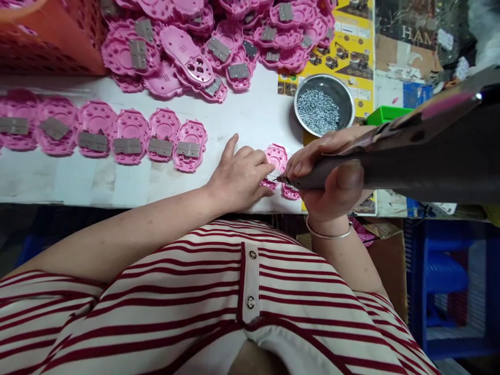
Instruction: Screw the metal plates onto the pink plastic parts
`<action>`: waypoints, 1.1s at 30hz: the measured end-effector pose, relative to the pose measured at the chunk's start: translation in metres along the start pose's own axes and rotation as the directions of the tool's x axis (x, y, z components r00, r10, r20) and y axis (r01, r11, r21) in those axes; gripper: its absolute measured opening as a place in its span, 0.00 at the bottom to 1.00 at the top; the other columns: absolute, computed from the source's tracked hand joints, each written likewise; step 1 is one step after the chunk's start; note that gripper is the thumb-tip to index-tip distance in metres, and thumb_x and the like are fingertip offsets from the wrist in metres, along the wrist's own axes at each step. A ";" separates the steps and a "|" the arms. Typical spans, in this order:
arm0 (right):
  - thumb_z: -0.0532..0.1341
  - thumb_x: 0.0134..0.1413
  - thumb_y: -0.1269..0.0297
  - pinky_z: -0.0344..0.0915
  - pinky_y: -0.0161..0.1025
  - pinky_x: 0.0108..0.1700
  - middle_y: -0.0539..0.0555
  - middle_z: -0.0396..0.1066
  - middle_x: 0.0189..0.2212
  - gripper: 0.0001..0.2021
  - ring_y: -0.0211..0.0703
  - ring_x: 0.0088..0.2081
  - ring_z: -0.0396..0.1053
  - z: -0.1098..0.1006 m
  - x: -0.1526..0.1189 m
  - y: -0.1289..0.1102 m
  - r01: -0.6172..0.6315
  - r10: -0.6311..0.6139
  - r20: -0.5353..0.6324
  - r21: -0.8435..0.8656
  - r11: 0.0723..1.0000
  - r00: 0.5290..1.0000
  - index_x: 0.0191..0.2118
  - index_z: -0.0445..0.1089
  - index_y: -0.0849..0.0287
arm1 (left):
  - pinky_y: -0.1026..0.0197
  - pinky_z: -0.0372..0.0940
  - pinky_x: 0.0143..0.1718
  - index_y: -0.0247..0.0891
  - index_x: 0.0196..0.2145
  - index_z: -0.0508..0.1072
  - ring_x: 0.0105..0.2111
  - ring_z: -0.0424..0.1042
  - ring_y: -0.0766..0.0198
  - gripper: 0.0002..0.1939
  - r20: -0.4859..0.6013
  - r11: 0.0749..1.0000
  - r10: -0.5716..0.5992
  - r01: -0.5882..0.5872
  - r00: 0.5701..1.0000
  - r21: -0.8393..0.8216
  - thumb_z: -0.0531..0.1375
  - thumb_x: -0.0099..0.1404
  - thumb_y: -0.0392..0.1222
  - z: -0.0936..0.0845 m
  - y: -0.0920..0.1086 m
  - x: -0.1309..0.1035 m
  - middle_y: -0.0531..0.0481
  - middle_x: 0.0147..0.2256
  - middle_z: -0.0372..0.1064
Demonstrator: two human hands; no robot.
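My right hand point(332, 177) is wrapped round a dark electric screwdriver point(390, 169), held nearly level, its bit pointing left. The bit's tip meets a pink plastic shell point(276, 156) lying on the white table. With thumb and fingertips, my left hand point(244, 174) grips the left edge of that shell, its index finger near the bit. Part of a second pink shell point(291, 191) shows below the screwdriver's nose; my right hand hides the rest. Just beyond my right hand stands a metal bowl point(324, 104) of small screws.
Left of my hands runs a row of pink shells with grey metal plates point(159, 136). Behind them are a heap of similar shells point(230, 47) and an orange basket point(50, 39). A green tray point(386, 114) sits at the right; blue crates point(445, 281) stand below the table edge.
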State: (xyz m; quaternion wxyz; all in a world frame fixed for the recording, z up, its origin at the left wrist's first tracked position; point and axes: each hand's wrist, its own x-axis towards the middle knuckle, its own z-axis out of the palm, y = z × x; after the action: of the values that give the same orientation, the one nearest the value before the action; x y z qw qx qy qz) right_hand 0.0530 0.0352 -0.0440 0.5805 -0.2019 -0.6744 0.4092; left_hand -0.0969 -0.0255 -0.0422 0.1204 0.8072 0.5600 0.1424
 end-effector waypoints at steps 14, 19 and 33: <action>0.63 0.51 0.37 0.74 0.38 0.29 0.46 0.65 0.25 0.22 0.39 0.29 0.74 -0.019 0.018 -0.069 -0.326 0.329 -0.094 0.043 0.944 0.940 0.45 0.69 0.46 | 0.28 0.43 0.69 0.43 0.48 0.78 0.55 0.66 0.45 0.18 -0.050 0.998 0.007 -0.010 0.999 -0.065 0.68 0.62 0.51 0.003 -0.005 -0.003 0.44 0.53 0.72; 0.66 0.49 0.37 0.77 0.41 0.34 0.48 0.68 0.30 0.28 0.44 0.38 0.77 -0.002 0.007 -0.063 -0.293 0.296 -0.058 0.066 0.954 0.953 0.51 0.65 0.45 | 0.27 0.36 0.70 0.44 0.56 0.74 0.62 0.60 0.44 0.25 -0.020 0.989 0.014 -0.017 1.000 -0.147 0.66 0.63 0.54 0.006 -0.008 -0.002 0.45 0.60 0.69; 0.64 0.57 0.49 0.65 0.38 0.28 0.44 0.69 0.23 0.13 0.35 0.24 0.67 0.008 0.006 -0.058 -0.166 0.185 -0.108 0.164 0.972 0.977 0.42 0.73 0.51 | 0.25 0.39 0.68 0.48 0.50 0.79 0.60 0.64 0.48 0.14 0.021 0.968 -0.075 0.078 0.997 -0.238 0.58 0.71 0.43 0.002 -0.005 0.001 0.48 0.59 0.71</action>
State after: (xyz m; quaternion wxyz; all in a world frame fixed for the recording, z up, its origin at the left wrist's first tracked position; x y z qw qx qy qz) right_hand 0.0562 0.0032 0.0055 0.5961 -0.2400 -0.5833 0.4968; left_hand -0.1002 -0.0232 -0.0455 0.2253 0.7657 0.5686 0.1991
